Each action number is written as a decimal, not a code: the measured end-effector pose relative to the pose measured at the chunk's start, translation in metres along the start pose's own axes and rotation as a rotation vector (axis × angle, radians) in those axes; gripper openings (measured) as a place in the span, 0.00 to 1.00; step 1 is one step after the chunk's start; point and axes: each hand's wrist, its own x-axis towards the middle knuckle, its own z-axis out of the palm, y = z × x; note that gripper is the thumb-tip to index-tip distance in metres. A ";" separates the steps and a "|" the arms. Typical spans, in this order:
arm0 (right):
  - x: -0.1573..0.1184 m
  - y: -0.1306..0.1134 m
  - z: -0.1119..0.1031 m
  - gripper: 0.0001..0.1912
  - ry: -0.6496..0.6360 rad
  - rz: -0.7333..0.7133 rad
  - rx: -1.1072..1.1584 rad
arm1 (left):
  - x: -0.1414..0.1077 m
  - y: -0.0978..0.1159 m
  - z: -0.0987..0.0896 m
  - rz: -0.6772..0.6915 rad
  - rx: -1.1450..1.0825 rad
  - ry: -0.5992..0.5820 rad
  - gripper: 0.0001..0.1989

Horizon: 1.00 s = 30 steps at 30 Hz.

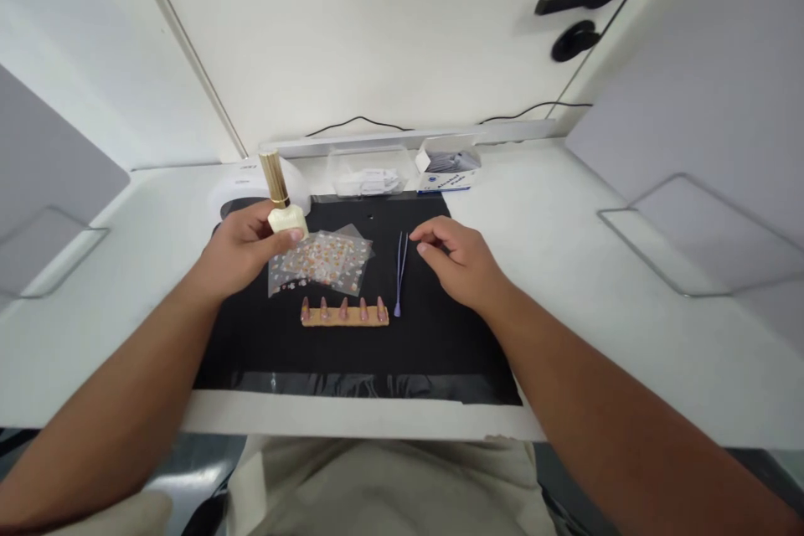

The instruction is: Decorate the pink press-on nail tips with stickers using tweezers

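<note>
My left hand [242,247] is closed around a nail polish bottle [289,220] with a pale yellow body and a tall gold cap [274,177], tilted a little to the left. Beneath and beside it lie overlapping clear nail sticker sheets [327,258] with small orange and white designs. Just right of purple tweezers [399,276], my right hand [456,260] hovers with curled fingers, thumb and index tip slightly apart and nothing visible between them. Several pinkish pointed false nails [343,308] stand on a tan strip [344,319] in front of the sheets.
A black mat [264,352] covers the middle of the white table [596,285]. Behind my left hand sits a white nail lamp [234,184]. At the back are a clear tray [339,176] with white packets and an open alcohol pads box [447,177]. Wire holders flank the table.
</note>
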 end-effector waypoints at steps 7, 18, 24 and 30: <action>-0.003 -0.006 0.004 0.05 0.038 0.123 0.186 | -0.008 -0.027 0.005 -0.042 -0.065 -0.086 0.14; 0.035 -0.076 0.010 0.30 -0.299 0.039 0.374 | -0.015 -0.011 0.010 0.134 0.084 -0.222 0.10; 0.057 -0.080 0.045 0.08 -0.223 -0.006 0.443 | -0.012 -0.012 0.005 0.171 0.203 -0.223 0.09; 0.078 -0.067 0.049 0.08 -0.284 -0.070 0.492 | -0.007 -0.014 0.002 0.118 0.172 -0.212 0.11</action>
